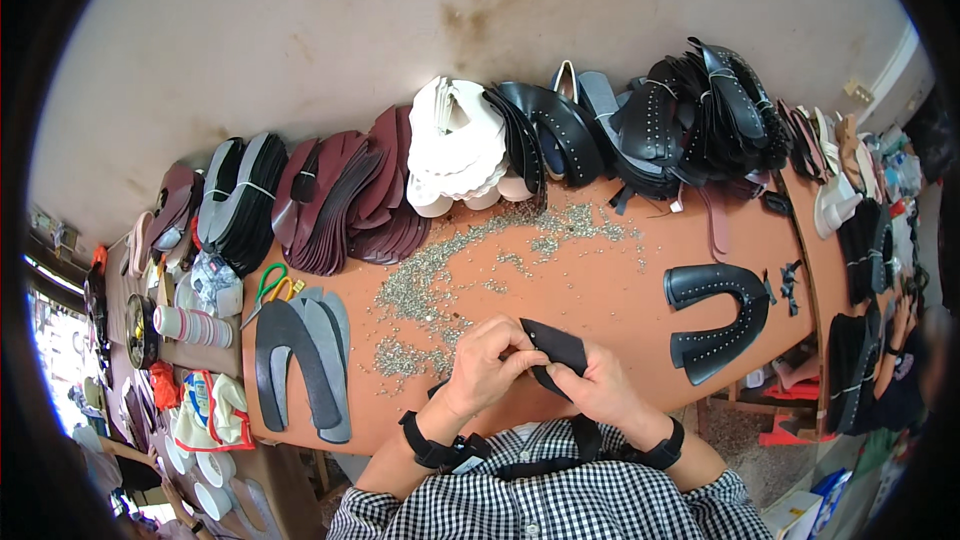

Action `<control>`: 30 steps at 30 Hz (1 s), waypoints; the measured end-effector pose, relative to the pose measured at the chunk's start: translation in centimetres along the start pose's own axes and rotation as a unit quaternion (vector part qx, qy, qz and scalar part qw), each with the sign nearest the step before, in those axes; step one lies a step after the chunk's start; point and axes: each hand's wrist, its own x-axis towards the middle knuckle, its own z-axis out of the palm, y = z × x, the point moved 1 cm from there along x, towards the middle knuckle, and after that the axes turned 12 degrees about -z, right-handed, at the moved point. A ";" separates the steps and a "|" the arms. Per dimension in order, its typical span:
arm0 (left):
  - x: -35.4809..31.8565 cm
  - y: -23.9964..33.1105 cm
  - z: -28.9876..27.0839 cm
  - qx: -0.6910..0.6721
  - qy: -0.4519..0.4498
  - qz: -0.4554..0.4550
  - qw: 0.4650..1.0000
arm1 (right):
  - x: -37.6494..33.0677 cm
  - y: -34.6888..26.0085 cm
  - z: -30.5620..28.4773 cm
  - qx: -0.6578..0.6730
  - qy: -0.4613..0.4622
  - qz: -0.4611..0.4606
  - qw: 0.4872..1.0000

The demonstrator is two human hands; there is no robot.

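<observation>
My left hand point(487, 364) and my right hand point(607, 387) hold a black shoe upper piece point(555, 343) between them, close to my body at the table's near edge. The left thumb and fingers pinch its left edge, and whatever small thing may be in that pinch is hidden. My right hand is closed around its lower right side. Beyond my hands lies a spread of small metal studs point(420, 285). To the right are studded black U-shaped uppers point(745, 325). Plain dark grey U-shaped uppers point(300, 365) overlap one another on the left.
Along the wall stand stacks of maroon uppers point(335, 205), white pieces point(458, 135) and black studded uppers point(690, 120). Green-handled scissors point(268, 285) lie at the table's point(560, 285) left. Another person point(900, 380) works at the far right.
</observation>
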 end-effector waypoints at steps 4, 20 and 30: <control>-0.3 -0.9 0.4 -0.090 -0.037 -0.094 0.991 | 0.0 0.0 -0.3 -0.074 -0.043 0.003 0.996; -1.2 -4.0 1.8 -0.485 -0.128 -0.265 0.823 | 0.2 -0.8 0.5 -0.149 -0.002 -0.049 0.988; -1.6 -3.6 3.1 -0.512 -0.136 -0.265 0.806 | -0.1 0.8 -0.3 0.181 0.022 0.089 0.979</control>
